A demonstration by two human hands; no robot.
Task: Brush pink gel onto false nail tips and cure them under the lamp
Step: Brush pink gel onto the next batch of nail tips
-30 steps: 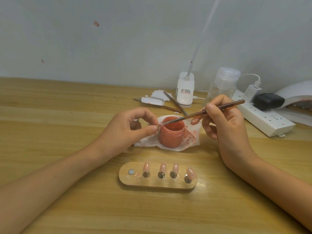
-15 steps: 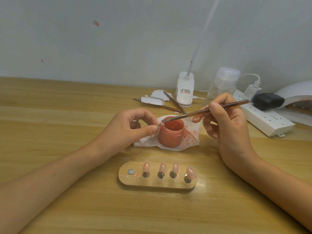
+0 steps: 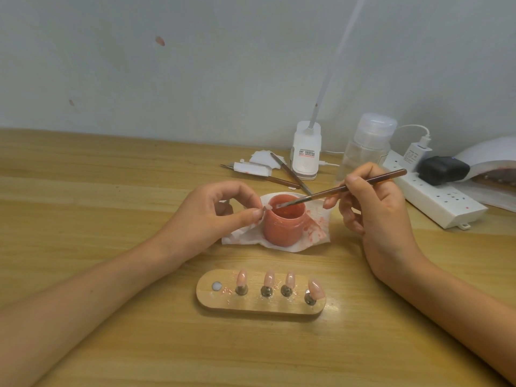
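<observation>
A small nail tip (image 3: 267, 207) is pinched by the left hand (image 3: 212, 212) beside the gel pot (image 3: 284, 219), kept close for coating. The brush (image 3: 343, 188) is gripped by the right hand (image 3: 374, 203), its bristles dipped into the pot, probably for loading. Four tips stand on the holder (image 3: 261, 305).

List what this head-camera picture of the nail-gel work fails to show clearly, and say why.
Head view:
1. The nail tip pinched by the left hand is tiny and half hidden in the pinch, so its coating is unreadable.
2. The bristles of the brush in the right hand blur over the gel jar, so contact is unclear.
3. The curing lamp is cut off by the right edge.
4. The label on the clip lamp base is too small.
</observation>
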